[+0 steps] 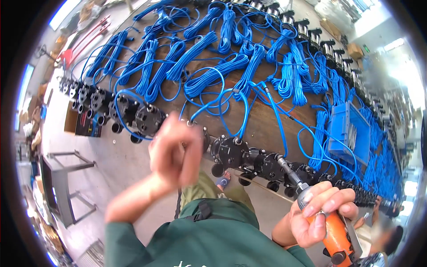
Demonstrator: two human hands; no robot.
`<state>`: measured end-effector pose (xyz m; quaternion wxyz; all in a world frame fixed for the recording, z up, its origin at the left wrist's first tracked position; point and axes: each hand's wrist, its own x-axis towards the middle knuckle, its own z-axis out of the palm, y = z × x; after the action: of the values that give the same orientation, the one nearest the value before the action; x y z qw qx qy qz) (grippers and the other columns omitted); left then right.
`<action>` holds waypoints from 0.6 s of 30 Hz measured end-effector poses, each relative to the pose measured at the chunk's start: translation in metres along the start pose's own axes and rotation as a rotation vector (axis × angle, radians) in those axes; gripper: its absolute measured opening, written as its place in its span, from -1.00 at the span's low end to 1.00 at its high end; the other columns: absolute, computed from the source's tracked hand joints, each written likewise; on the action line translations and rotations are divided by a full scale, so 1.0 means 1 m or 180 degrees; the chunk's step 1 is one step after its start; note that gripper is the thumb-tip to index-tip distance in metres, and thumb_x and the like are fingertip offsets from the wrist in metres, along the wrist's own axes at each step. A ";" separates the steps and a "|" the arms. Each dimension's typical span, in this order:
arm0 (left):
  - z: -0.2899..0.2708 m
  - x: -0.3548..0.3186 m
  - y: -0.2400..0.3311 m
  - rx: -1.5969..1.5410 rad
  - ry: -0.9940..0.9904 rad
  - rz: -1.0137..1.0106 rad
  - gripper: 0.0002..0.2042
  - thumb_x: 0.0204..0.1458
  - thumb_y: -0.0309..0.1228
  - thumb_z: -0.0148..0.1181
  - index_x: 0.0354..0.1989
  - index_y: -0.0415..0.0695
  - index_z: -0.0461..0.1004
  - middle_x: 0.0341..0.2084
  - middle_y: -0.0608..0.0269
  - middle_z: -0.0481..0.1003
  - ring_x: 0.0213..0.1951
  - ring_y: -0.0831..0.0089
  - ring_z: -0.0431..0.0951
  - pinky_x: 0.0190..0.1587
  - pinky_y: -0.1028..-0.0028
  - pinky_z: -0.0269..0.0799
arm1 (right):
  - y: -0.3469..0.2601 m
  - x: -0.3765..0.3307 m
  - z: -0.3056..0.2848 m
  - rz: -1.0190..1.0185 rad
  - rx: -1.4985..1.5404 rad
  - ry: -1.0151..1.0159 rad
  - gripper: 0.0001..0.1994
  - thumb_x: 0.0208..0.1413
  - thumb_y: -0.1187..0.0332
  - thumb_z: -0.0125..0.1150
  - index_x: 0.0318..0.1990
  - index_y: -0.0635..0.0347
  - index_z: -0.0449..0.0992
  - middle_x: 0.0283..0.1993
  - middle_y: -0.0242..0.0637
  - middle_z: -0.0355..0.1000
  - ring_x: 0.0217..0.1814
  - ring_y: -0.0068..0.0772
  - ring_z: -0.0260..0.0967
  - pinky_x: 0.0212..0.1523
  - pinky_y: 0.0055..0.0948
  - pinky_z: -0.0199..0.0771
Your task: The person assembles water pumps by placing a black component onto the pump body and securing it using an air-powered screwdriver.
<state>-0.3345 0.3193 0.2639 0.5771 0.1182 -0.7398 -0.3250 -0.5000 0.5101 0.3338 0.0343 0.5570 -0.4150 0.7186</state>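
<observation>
The right hand (318,211) is wrapped firmly round a driver (336,236) at the near right, its slim shaft (291,173) pointing far and left to the black housings (231,151) lining the near edge of the table (262,129). The left hand (175,153), curled and blurred above that row, might be pinching something; I can't tell. The driver has an orange body and a grey nose. Coiled blue cables (218,71) lie beyond both hands.
</observation>
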 end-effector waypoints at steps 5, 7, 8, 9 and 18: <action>0.078 -0.210 0.037 -0.3253 0.1240 -0.5500 -0.71 0.34 -0.32 -0.04 -0.02 -0.32 0.46 -0.31 0.21 0.50 -0.32 0.42 0.48 -0.24 0.44 0.43 | 0.009 -0.046 0.007 0.0662 0.0419 0.0233 -0.61 -0.02 0.49 0.03 0.04 0.27 0.30 -0.19 -0.17 0.27 -0.55 -0.55 0.26 -0.43 -0.48 0.39; 0.125 -0.251 0.004 -0.4704 0.1856 -0.5531 -0.68 0.34 -0.26 -0.07 -0.02 -0.31 0.38 -0.21 0.10 0.48 -0.18 0.26 0.43 -0.02 0.31 0.39 | 0.018 -0.059 0.008 0.1014 0.0446 0.0227 -0.60 -0.05 0.47 0.03 0.03 0.28 0.32 -0.22 -0.17 0.29 -0.56 -0.55 0.26 -0.43 -0.50 0.38; 0.145 -0.266 -0.013 -0.5119 0.2365 -0.5456 -0.76 0.32 -0.33 -0.08 -0.12 -0.28 0.40 -0.21 0.08 0.47 -0.22 0.26 0.44 -0.06 0.31 0.42 | 0.024 -0.064 0.009 0.1151 0.0468 0.0198 -0.60 -0.05 0.46 0.03 0.02 0.29 0.32 -0.22 -0.16 0.29 -0.56 -0.55 0.26 -0.43 -0.50 0.37; 0.159 -0.268 -0.022 -0.5213 0.2634 -0.5319 -0.79 0.31 -0.37 -0.10 -0.14 -0.27 0.40 -0.23 0.09 0.48 -0.22 0.29 0.45 -0.10 0.33 0.44 | 0.028 -0.069 0.008 0.1285 0.0469 0.0194 -0.60 -0.07 0.46 0.05 0.01 0.30 0.33 -0.21 -0.16 0.29 -0.56 -0.55 0.26 -0.44 -0.51 0.36; 0.164 -0.262 -0.014 -0.5094 0.3350 -0.4898 -0.78 0.35 -0.43 -0.19 -0.20 -0.27 0.40 -0.39 0.14 0.47 -0.38 0.36 0.46 -0.24 0.36 0.48 | 0.042 -0.099 0.015 0.1832 0.0106 -0.0056 -0.59 -0.10 0.48 0.09 -0.01 0.32 0.34 -0.21 -0.16 0.34 -0.57 -0.56 0.28 -0.47 -0.53 0.34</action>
<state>-0.4101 0.5092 0.0320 0.3731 0.2531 0.2536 -0.8558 -0.4723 0.5139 0.2293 -0.1838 0.4230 -0.5445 0.7006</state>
